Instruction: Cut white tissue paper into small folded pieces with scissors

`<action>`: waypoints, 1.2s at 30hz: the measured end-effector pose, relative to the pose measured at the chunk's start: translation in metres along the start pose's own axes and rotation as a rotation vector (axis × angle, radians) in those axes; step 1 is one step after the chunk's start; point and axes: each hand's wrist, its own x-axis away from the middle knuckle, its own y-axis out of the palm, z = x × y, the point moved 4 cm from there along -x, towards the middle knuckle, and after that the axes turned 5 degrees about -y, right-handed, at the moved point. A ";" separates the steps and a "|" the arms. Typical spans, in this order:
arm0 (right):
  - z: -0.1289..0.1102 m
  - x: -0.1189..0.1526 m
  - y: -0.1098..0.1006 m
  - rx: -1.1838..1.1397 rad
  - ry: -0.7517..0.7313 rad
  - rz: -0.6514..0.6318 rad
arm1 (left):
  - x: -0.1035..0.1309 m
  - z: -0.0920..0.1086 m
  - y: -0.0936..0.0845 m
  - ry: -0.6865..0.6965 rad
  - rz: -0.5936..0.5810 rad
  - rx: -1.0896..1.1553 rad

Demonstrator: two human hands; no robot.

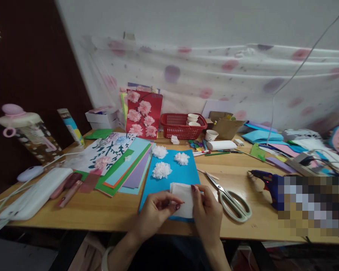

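My right hand (207, 207) grips the right edge of a square stack of white tissue paper (183, 194), thumb on top. Over the left side of that paper, my left hand (159, 209) has thumb and forefinger pinched together. A tiny thin tip shows at those fingers, too small to name. Both hands are above the lower part of a blue sheet of card (175, 163). Three fluffy white paper flowers (162, 170) lie on the upper half of the card. To the right of my right hand are scissors (231, 201) with pale handles, lying partly open.
A blue glue gun (267, 180) lies at the right beside a pixelated patch. Coloured paper sheets (135, 169) are fanned out on the left, near a white power strip (35, 194). Behind stand a red card with pink flowers (144, 114) and a red basket (182, 131) with paper cups.
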 end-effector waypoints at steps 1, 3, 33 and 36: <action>-0.001 -0.001 0.001 -0.011 -0.019 -0.021 | -0.001 0.001 -0.001 0.003 0.012 -0.009; -0.004 -0.002 0.002 -0.039 -0.068 -0.073 | -0.003 0.003 -0.003 0.028 0.038 -0.047; 0.009 0.006 0.011 -0.212 0.084 -0.456 | -0.002 -0.011 -0.016 0.044 0.299 -0.192; 0.010 0.006 0.012 -0.228 0.086 -0.488 | 0.001 -0.009 -0.014 0.019 0.235 -0.316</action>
